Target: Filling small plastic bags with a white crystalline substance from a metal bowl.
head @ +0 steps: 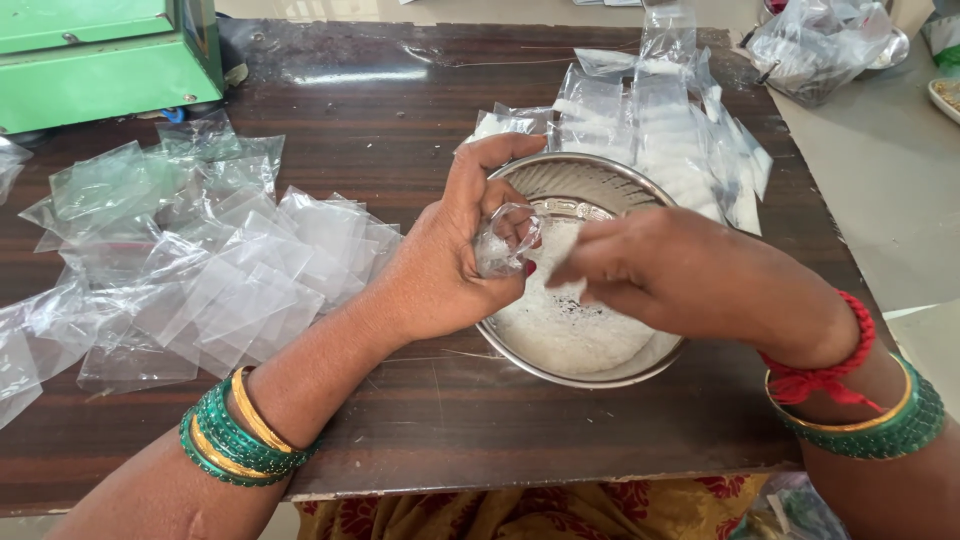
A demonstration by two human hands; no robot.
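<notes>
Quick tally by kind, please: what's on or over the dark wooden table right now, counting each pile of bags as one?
Round steel bowl of white grains: 1
Small clear plastic bag held in the left hand, right hand beside it: 1
Loose pile of empty clear bags: 1
Stack of filled clear bags: 1
Green metal machine: 1
Total: 5

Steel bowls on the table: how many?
1: the steel bowl under both hands, holding white grains. A bag-covered metal dish at top right may be another; mostly hidden.
</notes>
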